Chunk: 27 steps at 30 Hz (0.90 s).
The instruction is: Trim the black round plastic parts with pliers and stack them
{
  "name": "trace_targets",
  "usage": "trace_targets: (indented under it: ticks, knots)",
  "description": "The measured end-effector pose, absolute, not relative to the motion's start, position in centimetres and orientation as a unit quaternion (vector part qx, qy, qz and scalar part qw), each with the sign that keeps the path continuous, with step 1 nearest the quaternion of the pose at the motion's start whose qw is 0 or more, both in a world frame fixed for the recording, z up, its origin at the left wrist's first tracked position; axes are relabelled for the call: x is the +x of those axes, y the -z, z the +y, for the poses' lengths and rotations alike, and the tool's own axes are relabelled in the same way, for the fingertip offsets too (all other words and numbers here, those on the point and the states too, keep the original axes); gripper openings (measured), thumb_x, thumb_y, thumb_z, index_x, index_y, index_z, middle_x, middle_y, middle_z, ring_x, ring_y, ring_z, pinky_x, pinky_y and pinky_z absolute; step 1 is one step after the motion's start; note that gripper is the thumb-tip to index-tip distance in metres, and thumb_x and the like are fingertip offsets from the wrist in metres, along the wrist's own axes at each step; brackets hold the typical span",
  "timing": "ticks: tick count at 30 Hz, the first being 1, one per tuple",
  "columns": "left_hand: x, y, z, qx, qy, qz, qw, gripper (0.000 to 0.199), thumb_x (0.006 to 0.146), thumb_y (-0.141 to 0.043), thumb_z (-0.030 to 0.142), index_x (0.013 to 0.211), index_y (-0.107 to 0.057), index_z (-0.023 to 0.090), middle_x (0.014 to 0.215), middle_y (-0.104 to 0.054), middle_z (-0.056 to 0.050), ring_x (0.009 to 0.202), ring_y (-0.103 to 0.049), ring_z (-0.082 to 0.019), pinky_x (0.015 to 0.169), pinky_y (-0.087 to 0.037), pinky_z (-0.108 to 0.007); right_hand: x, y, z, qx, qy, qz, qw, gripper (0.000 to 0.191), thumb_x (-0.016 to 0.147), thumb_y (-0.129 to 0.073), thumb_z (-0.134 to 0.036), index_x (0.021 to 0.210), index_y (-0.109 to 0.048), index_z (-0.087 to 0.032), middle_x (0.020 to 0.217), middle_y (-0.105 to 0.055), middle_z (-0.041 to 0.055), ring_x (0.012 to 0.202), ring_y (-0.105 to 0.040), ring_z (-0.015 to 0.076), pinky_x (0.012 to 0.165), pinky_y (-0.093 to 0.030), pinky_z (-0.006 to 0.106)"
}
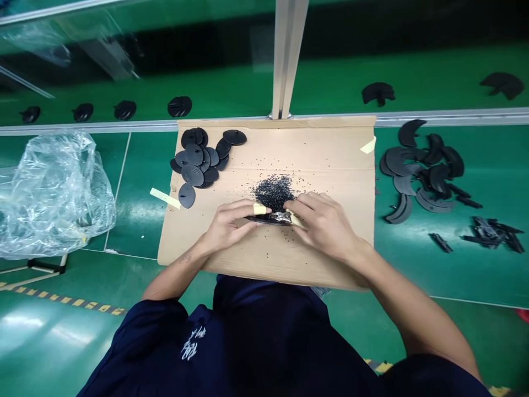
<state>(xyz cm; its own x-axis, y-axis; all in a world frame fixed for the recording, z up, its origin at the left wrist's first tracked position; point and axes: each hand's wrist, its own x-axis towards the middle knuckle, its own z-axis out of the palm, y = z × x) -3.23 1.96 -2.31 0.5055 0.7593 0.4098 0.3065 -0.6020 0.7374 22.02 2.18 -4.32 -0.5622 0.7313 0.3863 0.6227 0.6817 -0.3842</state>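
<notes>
My left hand (pixel 227 225) is closed on a black plastic disc (pixel 260 220), seen nearly edge-on above the cardboard sheet (pixel 330 165). Yellowish tape wraps one of its fingers. In my right hand (pixel 328 227) are small nippers (pixel 282 216) with a shiny metal head and a pale yellow handle. Their jaws meet the disc's right part; whether they are closed on it I cannot make out. Just beyond both hands lies a pile of tiny black bits (pixel 273 190), with stray ones scattered around. Several black discs (pixel 193 173) overlap at the sheet's far left.
Curved black pieces (pixel 440 176) and narrow black parts (pixel 491 234) lie on the green table to the right. A clear plastic bag (pixel 61 193) sits at left. A metal post (pixel 287 60) rises behind the sheet. Tape strips (pixel 165 198) stick to its edges.
</notes>
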Motion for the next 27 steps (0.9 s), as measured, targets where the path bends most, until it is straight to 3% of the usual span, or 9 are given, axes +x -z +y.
trace_targets:
  ticks: [7, 18, 23, 27]
  knots:
    - [-3.0, 2.6, 1.6, 0.813, -0.396, 0.306, 0.298, 0.036, 0.093, -0.068, 0.011, 0.126, -0.074, 0.024, 0.111, -0.078, -0.009, 0.102, -0.074, -0.015, 0.087, -0.061, -0.026, 21.9, 3.4, 1.3, -0.397, -0.035, -0.883, 0.247, 0.022, 0.089, -0.048, -0.013, 0.100, -0.067, -0.015, 0.087, -0.065, 0.0073, 0.075, -0.050, 0.0185, 0.066, -0.035, 0.032]
    - [-2.3, 3.4, 1.2, 0.799, -0.427, 0.295, 0.303, 0.031, 0.094, -0.068, 0.014, 0.123, -0.075, 0.023, 0.106, -0.078, -0.009, 0.094, -0.075, -0.015, 0.081, -0.063, -0.026, 21.5, 3.0, 0.7, -0.399, 0.053, -0.882, 0.246, 0.027, 0.094, -0.044, -0.003, 0.081, -0.064, -0.017, 0.068, -0.057, 0.0015, 0.065, -0.040, 0.0148, 0.060, -0.027, 0.031]
    - [-3.0, 2.5, 1.2, 0.804, -0.367, 0.335, 0.325, 0.027, 0.097, -0.066, 0.025, 0.123, -0.072, 0.021, 0.106, -0.077, -0.008, 0.096, -0.073, -0.016, 0.086, -0.059, -0.028, 22.1, 4.4, 1.5, -0.398, 0.000, -0.873, 0.282, 0.025, 0.094, -0.043, -0.010, 0.087, -0.066, -0.016, 0.076, -0.062, 0.0039, 0.068, -0.045, 0.0155, 0.063, -0.031, 0.031]
    - [-5.2, 0.9, 5.9, 0.822, -0.321, 0.401, 0.248, 0.032, 0.105, -0.051, 0.037, 0.127, -0.066, 0.019, 0.118, -0.073, -0.010, 0.108, -0.069, -0.019, 0.094, -0.055, -0.030, 23.1, 6.1, 3.4, -0.455, -0.011, -0.851, 0.260, 0.020, 0.100, -0.051, -0.027, 0.098, -0.067, -0.015, 0.082, -0.064, 0.0078, 0.077, -0.051, 0.0195, 0.069, -0.033, 0.031]
